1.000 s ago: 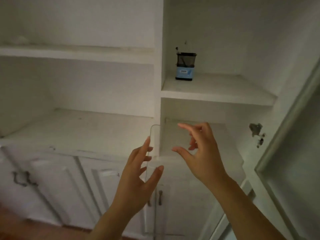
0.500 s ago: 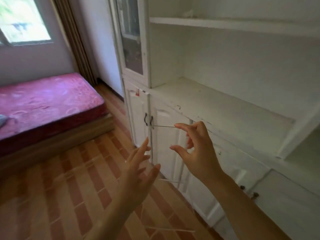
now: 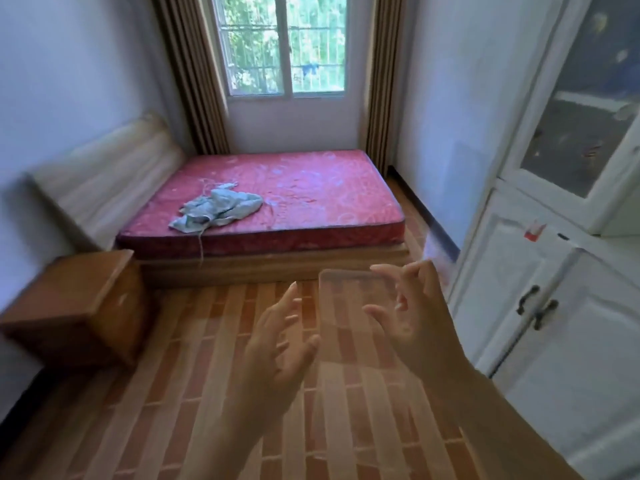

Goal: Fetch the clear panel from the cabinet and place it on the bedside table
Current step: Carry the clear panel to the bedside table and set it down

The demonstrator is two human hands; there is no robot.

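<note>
Holding the clear panel (image 3: 349, 317) between 2 hands (left hand (image 3: 280, 348), right hand (image 3: 412, 313)) above the floor (image 3: 173, 410).

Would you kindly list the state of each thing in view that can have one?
clear panel: held in the air between both hands, over the floor
left hand: fingers spread, at the panel's left edge
right hand: gripping the panel's right edge
bedside table: top bare
cabinet lower doors: shut
window: curtains drawn aside
cloth: crumpled on mattress
</note>
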